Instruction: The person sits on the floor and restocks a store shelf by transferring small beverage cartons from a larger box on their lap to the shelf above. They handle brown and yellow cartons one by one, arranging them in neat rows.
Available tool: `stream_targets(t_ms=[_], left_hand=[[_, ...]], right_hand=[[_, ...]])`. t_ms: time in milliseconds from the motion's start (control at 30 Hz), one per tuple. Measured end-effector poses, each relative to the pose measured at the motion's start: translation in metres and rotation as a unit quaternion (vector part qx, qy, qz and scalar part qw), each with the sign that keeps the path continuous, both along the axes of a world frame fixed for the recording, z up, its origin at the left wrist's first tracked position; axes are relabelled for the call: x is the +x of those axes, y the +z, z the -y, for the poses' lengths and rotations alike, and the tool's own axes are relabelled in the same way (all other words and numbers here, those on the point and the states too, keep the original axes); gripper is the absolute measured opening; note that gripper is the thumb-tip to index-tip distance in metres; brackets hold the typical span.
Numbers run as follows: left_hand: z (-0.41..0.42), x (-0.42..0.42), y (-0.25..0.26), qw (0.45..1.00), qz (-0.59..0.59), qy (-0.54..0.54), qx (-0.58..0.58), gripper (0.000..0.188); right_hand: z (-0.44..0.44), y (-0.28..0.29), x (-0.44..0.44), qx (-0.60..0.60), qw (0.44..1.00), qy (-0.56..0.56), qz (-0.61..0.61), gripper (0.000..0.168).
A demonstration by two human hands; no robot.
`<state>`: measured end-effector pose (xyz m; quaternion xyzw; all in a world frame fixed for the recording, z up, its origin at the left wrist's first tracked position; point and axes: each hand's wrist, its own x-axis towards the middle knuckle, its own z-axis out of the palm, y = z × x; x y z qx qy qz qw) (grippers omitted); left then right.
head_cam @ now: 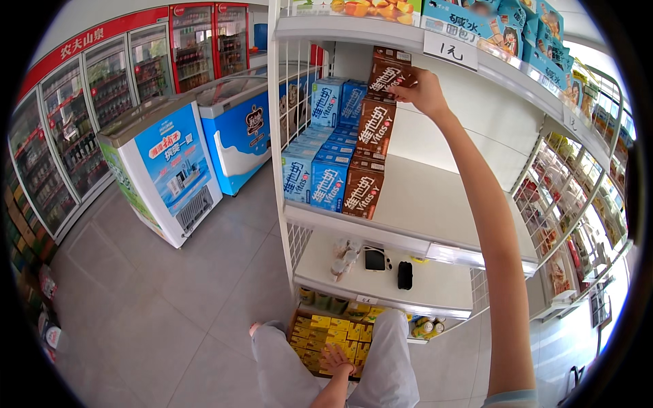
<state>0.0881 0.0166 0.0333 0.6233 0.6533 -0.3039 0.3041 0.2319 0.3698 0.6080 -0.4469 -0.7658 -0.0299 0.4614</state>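
At the upper shelf, my right hand grips the right side of a brown Vitasoy carton. This carton tops a slightly uneven brown stack, over a middle carton and a lower carton. Left of them stand blue Vitasoy cartons and light blue Vitasoy cartons, several deep. Between my knees is an open cardboard box packed with small yellow drink cartons. My left hand lies palm down on those cartons, fingers spread, holding nothing.
The metal shelf unit has wire sides. A lower shelf board bears plastic-wrapped goods, a dark-screened device and a black case. Cans sit below. Chest freezers and glass-door fridges stand left.
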Motion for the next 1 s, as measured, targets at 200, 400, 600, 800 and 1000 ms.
stream_targets(t_ms=[200,400,600,800,1000], left_hand=[[-0.001,0.004,-0.004,1.000,0.003,-0.003,-0.008,0.112],[-0.003,0.002,-0.007,1.000,-0.011,0.004,-0.025,0.113],[-0.005,0.006,-0.017,0.999,-0.020,-0.003,-0.033,0.114],[-0.003,0.008,-0.042,0.998,-0.045,-0.028,-0.021,0.113],[0.001,0.003,-0.024,1.000,-0.001,0.009,-0.017,0.115]], right_hand=[[-0.003,0.028,0.002,-0.135,0.990,-0.029,0.040,0.036],[-0.002,0.033,-0.011,-0.195,0.978,-0.071,0.007,0.031],[-0.004,0.040,-0.008,-0.241,0.968,-0.069,0.012,0.032],[-0.009,0.037,-0.007,-0.273,0.959,-0.078,-0.016,0.032],[-0.009,0.028,-0.004,-0.247,0.967,-0.047,-0.051,0.035]])
